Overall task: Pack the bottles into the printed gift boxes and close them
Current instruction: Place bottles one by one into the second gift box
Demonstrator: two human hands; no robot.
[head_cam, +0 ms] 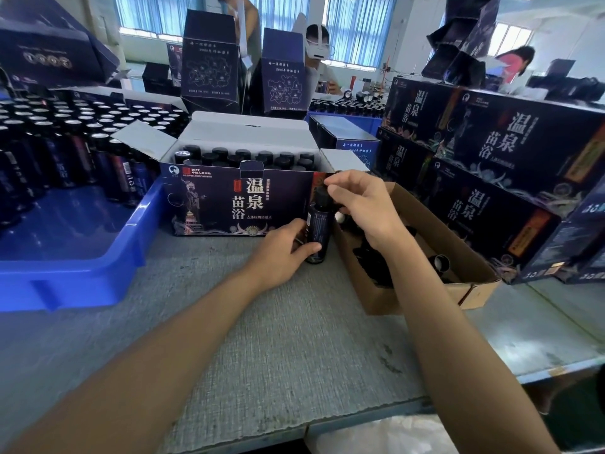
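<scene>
Your two forearms reach from the near edge over the grey mat; they meet at one dark bottle. The bottle stands upright on the mat, touching the near right corner of the open box. Your left hand grips the bottle low, thumb in front and fingers curled behind it; your right hand is over the top, with thumb and fingers pinched around the black cap.

The box stands just beyond your hands; its white flaps are up at the far side and at both ends; inside, rows of bottles stand with black caps up, filling most of it.

Right of the bottle, just beside your right wrist, lies a brown carton with black pieces inside; what they are, I cannot tell exactly. Further right, closed boxes are stacked in a pile. At the left, a blue tray holds many upright bottles in its far half. Far behind, empty boxes stand on end, and a person with a white headset is near them.
</scene>
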